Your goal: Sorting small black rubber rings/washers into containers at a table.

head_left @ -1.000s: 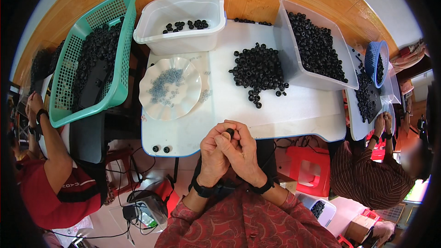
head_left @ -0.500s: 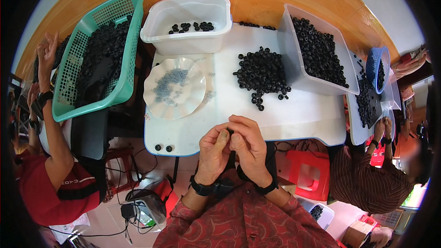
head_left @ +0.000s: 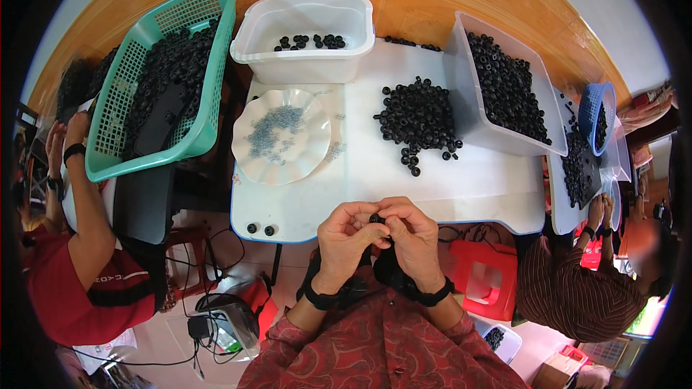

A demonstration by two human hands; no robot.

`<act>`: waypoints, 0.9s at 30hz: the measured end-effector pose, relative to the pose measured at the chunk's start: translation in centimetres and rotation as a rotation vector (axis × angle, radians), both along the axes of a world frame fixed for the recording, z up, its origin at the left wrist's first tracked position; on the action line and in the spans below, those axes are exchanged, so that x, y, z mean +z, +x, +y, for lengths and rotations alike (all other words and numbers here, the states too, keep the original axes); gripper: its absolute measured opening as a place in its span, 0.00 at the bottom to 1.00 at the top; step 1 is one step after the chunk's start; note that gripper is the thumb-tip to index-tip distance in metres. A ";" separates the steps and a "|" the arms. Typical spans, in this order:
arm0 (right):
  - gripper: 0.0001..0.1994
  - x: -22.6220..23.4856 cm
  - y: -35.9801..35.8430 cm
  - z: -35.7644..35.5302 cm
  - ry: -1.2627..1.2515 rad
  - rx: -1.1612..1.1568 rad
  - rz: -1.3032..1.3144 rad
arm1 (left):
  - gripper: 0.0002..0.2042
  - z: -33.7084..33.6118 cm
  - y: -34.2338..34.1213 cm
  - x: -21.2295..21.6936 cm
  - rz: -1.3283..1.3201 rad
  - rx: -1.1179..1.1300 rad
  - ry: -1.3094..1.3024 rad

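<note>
A small round black plastic part (head_left: 375, 219) shows between my fingertips, just off the table's front edge. My left hand (head_left: 349, 242) pinches it from one side and my right hand (head_left: 411, 239) from the other, with fingertips meeting. The fingers cover most of the part. On the white table (head_left: 360, 194), beyond my hands, lies a loose heap of similar black parts (head_left: 418, 115). A wavy-rimmed white plate (head_left: 317, 151) holds many tiny clear pieces (head_left: 274, 130). Two black parts (head_left: 260, 230) stand at the table's front left corner.
A white tub (head_left: 303, 68) with several black parts stands at the back. To the right is a translucent bin (head_left: 461, 94) full of them; at left, a green basket (head_left: 144, 166). Co-workers sit left (head_left: 94, 274) and right (head_left: 577, 288). A red stool (head_left: 490, 284) stands right.
Both hands have shifted slightly right and down, and the black part now shows more between the fingers. The person at left has lowered a raised hand toward the green basket.
</note>
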State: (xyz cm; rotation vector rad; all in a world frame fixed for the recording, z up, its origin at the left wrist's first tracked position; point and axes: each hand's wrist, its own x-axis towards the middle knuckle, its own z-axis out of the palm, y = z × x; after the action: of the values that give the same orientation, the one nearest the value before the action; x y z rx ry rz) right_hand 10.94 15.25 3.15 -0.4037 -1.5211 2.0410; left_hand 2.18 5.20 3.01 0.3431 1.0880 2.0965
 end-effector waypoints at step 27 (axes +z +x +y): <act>0.08 1.8 0.6 0.1 0.143 -0.003 -0.020 | 0.15 -0.7 0.0 0.8 0.122 -0.005 0.014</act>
State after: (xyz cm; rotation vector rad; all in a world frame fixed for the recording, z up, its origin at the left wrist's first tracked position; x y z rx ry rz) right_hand 11.57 15.34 4.96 -0.3711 -1.6651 1.9165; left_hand 2.16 4.46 3.81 0.4857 1.1417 2.1029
